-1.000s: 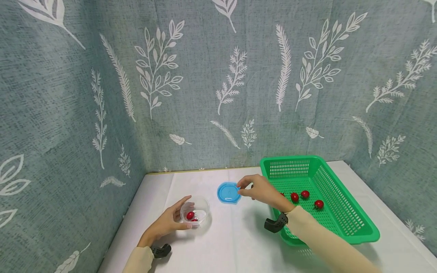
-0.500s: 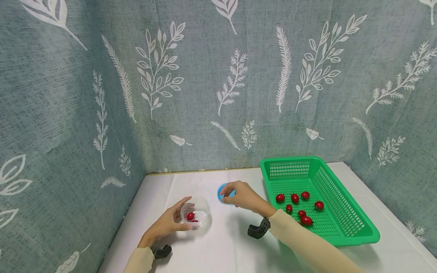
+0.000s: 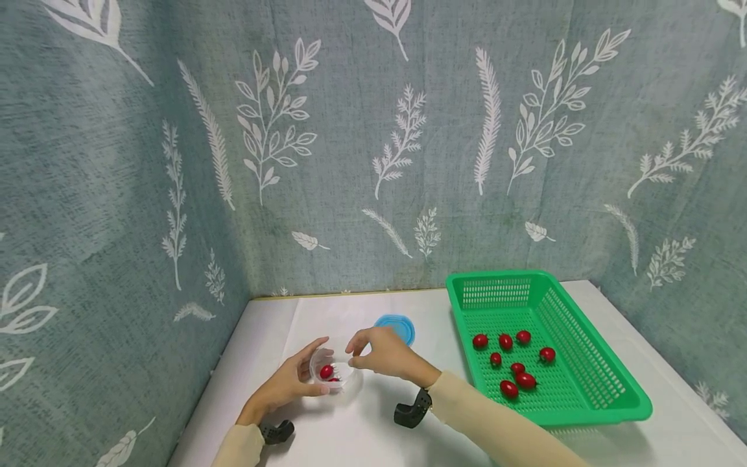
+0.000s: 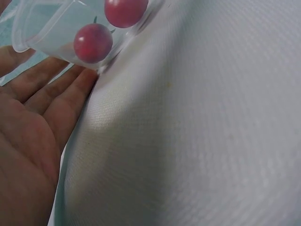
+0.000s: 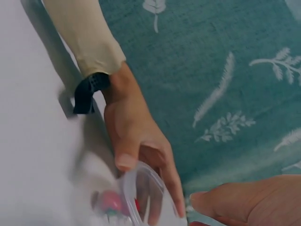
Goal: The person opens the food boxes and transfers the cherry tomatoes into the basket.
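Note:
My left hand (image 3: 286, 381) holds a clear plastic cup (image 3: 344, 383), with thumb and fingers around its side. Two cherry tomatoes (image 4: 92, 43) lie inside the cup, which looks tilted in the left wrist view. My right hand (image 3: 385, 353) hovers just right of the cup's rim, thumb and index finger bent toward each other. In the right wrist view, the right hand's thumb (image 5: 225, 202) comes near the cup's mouth. Whether anything sits between the right fingertips cannot be made out. Behind the right hand lies a blue lid (image 3: 403, 327), partly covered.
A green plastic basket (image 3: 618, 389) stands at the right with several cherry tomatoes (image 3: 526, 381) on its floor. White cloth (image 3: 373, 428) covers the table. A patterned grey-blue curtain (image 3: 350, 149) rises behind and along both sides.
My right hand has moved left from beside the basket, over the blue lid, to the cup's rim. More tomatoes in the basket are uncovered. The left hand keeps its place on the cup.

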Tool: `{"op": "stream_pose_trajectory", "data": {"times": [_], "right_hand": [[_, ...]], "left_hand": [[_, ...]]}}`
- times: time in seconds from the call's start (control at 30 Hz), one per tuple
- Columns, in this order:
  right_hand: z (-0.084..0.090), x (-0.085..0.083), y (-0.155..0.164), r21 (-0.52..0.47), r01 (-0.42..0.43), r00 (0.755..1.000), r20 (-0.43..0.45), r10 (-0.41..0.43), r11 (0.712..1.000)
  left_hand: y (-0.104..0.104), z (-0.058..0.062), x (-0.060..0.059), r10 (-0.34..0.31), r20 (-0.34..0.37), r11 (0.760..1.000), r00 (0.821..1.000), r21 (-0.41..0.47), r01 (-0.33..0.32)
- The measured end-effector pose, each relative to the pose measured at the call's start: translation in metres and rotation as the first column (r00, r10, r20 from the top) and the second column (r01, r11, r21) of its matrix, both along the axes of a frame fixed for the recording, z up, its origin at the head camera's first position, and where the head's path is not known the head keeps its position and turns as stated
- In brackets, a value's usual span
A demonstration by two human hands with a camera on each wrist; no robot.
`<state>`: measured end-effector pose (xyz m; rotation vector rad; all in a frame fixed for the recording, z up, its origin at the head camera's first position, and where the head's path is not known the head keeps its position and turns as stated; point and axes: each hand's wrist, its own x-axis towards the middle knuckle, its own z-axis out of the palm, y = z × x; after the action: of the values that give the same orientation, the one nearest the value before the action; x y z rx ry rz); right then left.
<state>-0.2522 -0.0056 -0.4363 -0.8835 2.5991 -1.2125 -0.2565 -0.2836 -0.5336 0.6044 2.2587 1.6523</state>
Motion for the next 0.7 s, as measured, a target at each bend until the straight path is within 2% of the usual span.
{"op": "stream_pose_trajectory", "data": {"times": [0.3, 0.5, 0.7], "right_hand": [[-0.015, 0.005, -0.026, -0.020, -0.031, 0.999, 0.034, 0.032, 0.999], [-0.028, 0.001, -0.037, 0.013, -0.029, 0.999, 0.032, 0.029, 0.999], [-0.035, -0.001, -0.044, 0.028, -0.027, 0.999, 0.026, 0.026, 0.999]], "left_hand": [[0.000, -0.003, 0.003, 0.005, 0.020, 1.000, 1.000, 0.017, -0.006], [0.000, -0.004, 0.002, 0.016, -0.014, 1.000, 1.000, -0.011, -0.016], [0.000, -0.002, 0.002, 0.020, -0.014, 0.999, 1.000, -0.027, -0.021]]}}
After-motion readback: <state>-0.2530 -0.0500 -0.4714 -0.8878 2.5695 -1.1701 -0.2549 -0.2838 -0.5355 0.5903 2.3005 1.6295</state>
